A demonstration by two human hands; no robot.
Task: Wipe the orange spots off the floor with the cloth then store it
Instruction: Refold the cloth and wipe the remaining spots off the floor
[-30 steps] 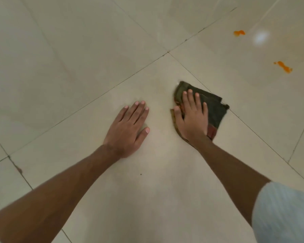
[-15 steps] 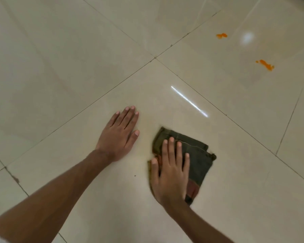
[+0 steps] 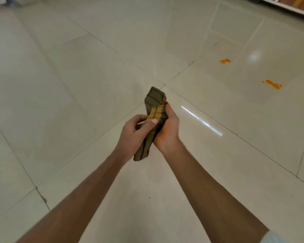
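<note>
We see the folded, striped olive-and-yellow cloth [image 3: 154,100] at frame centre, held above the glossy tiled floor [image 3: 74,88]. The left hand [image 3: 132,135] pinches it under the thumb and the right hand [image 3: 168,130] cups it. Smeared orange spots [image 3: 272,84] lie upper right.

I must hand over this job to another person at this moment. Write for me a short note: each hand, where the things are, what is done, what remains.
Left hand: grips the folded dark green checked cloth, thumb across it.
Right hand: grips the same cloth from the other side.
Cloth: held up above the pale tiled floor, not touching it.
Spots: a small orange spot and a longer orange smear lie ahead to the right.
Done: the cloth is in hand.
Left: wipe both marks, then store the cloth.
</note>
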